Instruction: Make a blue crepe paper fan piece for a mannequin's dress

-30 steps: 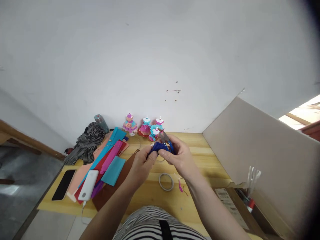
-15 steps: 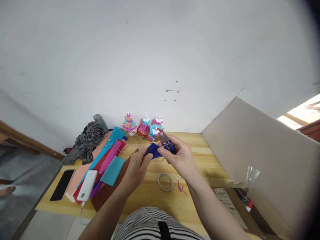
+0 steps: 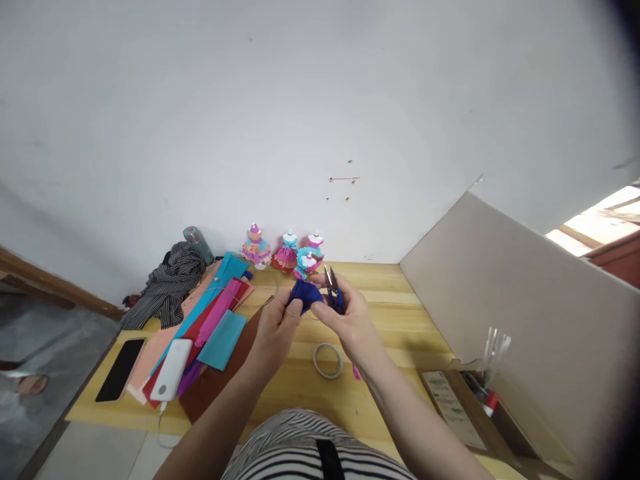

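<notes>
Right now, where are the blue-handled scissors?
In the head view, the blue-handled scissors are in the right hand, slightly below the picture's centre, just right of the dark blue gathered piece.

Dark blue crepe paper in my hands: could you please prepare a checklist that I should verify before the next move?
1. Dark blue crepe paper gripped by left hand: ok.
2. Paper also firmly pinched by right hand: cannot tell; the thumb is at its edge.
3. Blue-handled thread snips secured in right hand: ok.
4. Snips' blades closed: not ok; the tips stand apart.
5. Blades well away from the frontmost paper dress figure: cannot tell; depth is unclear.
6. Tape roll flat on the wooden table: ok.
</notes>
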A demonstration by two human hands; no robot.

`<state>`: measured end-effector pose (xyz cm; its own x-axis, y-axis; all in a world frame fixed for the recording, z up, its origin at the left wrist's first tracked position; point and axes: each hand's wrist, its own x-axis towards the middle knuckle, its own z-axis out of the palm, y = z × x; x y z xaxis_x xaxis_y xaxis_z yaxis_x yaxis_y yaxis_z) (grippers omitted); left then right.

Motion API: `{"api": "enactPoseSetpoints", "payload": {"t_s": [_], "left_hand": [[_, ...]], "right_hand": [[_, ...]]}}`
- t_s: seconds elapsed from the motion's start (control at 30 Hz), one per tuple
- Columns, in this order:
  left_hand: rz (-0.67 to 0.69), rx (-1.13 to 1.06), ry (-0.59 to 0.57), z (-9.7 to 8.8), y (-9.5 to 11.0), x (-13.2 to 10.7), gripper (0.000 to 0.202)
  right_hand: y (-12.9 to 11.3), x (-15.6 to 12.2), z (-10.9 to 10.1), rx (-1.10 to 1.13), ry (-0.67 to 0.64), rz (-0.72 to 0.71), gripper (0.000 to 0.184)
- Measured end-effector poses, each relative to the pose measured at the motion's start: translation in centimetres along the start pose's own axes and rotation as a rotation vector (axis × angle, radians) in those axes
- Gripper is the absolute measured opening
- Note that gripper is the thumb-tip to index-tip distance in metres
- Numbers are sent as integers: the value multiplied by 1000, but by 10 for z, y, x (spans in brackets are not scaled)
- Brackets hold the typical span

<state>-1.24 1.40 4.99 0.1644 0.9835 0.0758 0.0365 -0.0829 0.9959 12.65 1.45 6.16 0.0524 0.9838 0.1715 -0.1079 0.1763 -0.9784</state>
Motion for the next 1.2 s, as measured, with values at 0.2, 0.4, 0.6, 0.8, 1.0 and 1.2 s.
{"api": "enactPoseSetpoints", "payload": {"t_s": [0.2,0.4,0.6,0.8,1.0,1.2], "left_hand": [[86,217,-14,-3,-8,-2,30],[111,318,-50,-10,-13,-9,26],[75,201,-126,-15,-13,-9,27],[-11,98,-21,-14,-16,-10,32],[-14,54,81,-3,-14,-5,29],[-33,32,18,11,4,2,24]], "right_hand": [[-13,12,10,-178,-48,4,27],[-12,14,12,-188,-129,21,20],[-12,16,9,-141,-162,50,18],[-2,1,-19,33,-86,5,38],[13,-35,-28,83,-100,147,35],[10,-45,-25,149,-126,219,36]]}}
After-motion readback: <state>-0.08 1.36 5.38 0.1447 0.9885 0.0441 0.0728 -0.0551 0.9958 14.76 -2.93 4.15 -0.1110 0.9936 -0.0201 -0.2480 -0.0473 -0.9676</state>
